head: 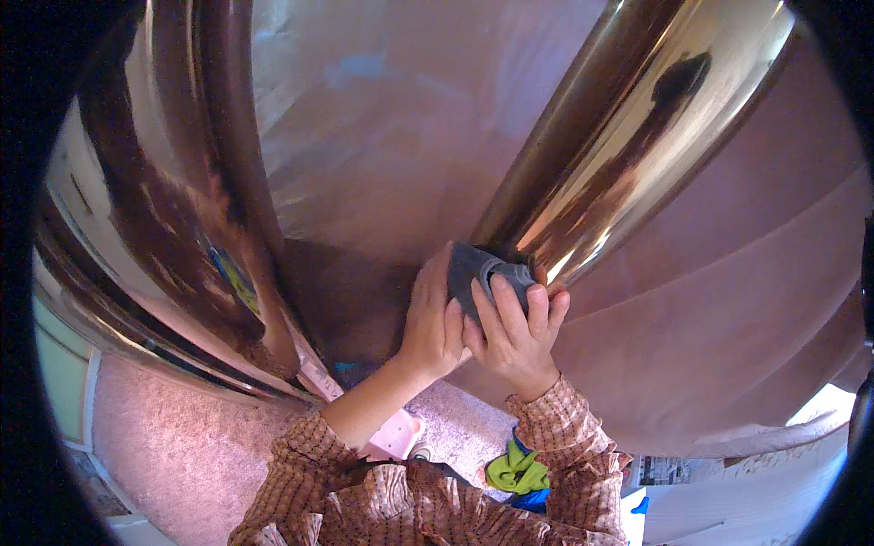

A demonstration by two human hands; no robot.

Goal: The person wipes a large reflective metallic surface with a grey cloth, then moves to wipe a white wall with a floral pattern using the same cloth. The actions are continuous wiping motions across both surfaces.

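Both hands are at the lower end of a mirror-polished, gold-toned metal tube or column (635,136). Between them is a bent dark grey sheet (470,269), possibly abrasive paper; its exact material is unclear. My left hand (431,324) grips the sheet's left edge, its thumb on the near side and its other fingers partly hidden behind. My right hand (517,331) has its fingers spread and curled over the sheet's right part, where it meets the column's end. Part of the sheet is hidden under these fingers.
A large curved polished metal form (198,205) rises at left. Smooth brownish surface (423,164) spans behind the hands and rightward (683,327). Below are a pink step or stool (396,437), green cloth (517,471), blue material (532,501) and speckled floor (184,423).
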